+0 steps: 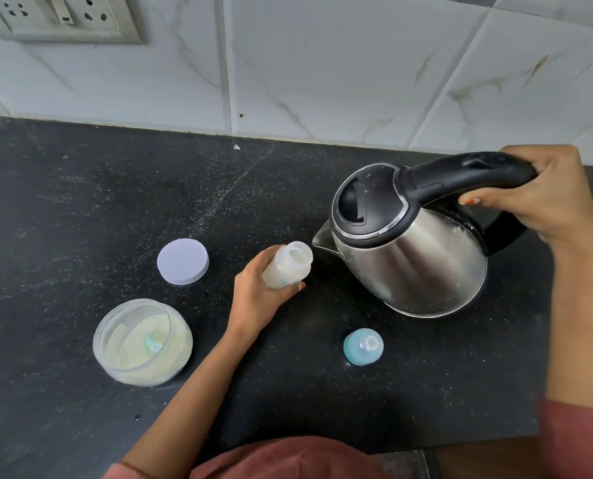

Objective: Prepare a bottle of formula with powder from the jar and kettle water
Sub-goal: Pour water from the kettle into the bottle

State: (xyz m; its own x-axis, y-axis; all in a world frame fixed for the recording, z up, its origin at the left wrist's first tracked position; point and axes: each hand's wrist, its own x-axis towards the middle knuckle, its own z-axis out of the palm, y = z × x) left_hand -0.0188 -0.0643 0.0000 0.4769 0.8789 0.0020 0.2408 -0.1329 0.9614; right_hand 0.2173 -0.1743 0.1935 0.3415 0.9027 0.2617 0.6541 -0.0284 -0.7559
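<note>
On the black counter (81,202), mid-frame, our left hand (253,295) gripped the open baby bottle (288,266), tilted twd the spout for filling; right hand (543,198) clasped the kettle (416,257) handle. Powder jar (143,342) sat lower left.

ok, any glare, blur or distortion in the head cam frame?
Head view: wide-angle bowing curves the countertop edge and wall tiles; soft glare streaks on the steel kettle; right forearm slightly smeared; feeding bottle in the left hand is soft but legible; shadows faint.

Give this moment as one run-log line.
left hand: holds open bottle | right hand: grips kettle handle | spout: near bottle mouth | jar: open, lid off
</note>
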